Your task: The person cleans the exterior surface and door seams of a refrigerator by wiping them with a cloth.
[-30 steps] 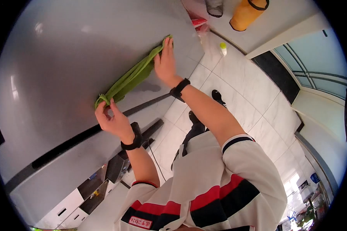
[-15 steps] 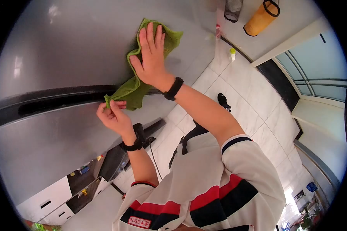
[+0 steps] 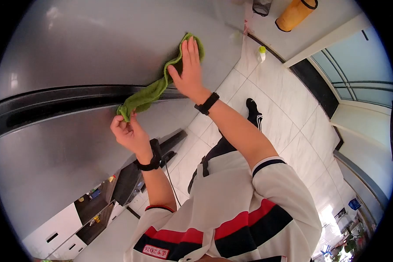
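A green cloth (image 3: pixel 150 92) stretches across a large grey glossy panel (image 3: pixel 96 48) and its dark recessed groove (image 3: pixel 52 105). My left hand (image 3: pixel 131 135) pinches the cloth's lower left end, just below the groove. Higher up and to the right, my right hand (image 3: pixel 190 74) lies on the cloth's other end with its fingers stretched out, against the panel. The cloth is bunched and wavy between the two hands. Both wrists wear black bands.
A yellow-orange cylindrical bag (image 3: pixel 296 15) and a grey mesh one (image 3: pixel 262 6) hang at the top right. A bottle with a green cap (image 3: pixel 261 53) stands on the tiled floor (image 3: pixel 275 105). White drawers (image 3: pixel 52 231) and dark shelves (image 3: pixel 91 209) are at the lower left.
Since half a second ago, my right hand has moved right, and the cloth under it has narrowed. Against one second ago, the panel's groove appears higher in view, with the cloth now across it.
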Demonstrator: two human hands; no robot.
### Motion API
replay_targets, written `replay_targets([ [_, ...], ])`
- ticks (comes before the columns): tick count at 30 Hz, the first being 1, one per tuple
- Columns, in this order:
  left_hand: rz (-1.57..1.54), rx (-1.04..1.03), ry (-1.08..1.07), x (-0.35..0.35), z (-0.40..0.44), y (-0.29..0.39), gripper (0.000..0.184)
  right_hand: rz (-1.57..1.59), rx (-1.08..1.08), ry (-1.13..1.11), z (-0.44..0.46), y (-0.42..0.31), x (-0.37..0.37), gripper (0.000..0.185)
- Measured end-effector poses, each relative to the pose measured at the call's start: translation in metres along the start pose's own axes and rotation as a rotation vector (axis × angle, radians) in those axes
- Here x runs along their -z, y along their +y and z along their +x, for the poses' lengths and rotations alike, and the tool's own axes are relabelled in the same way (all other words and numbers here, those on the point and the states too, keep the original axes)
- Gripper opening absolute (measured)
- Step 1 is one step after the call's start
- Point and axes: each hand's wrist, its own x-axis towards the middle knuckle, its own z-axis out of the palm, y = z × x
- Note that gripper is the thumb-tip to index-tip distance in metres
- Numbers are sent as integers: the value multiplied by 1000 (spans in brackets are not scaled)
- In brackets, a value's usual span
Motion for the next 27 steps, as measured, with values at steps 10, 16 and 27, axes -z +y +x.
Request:
replay_targets([
  [10,154,-55,63,10,10,5,16,35,273,95,55,-62,11,72],
  [16,-224,29,102,3,7,13,14,76,260,107,47,-44,19,60],
  [27,-99,97,33,-13,2,27,17,-21,136,0,22,-33,28,61],
])
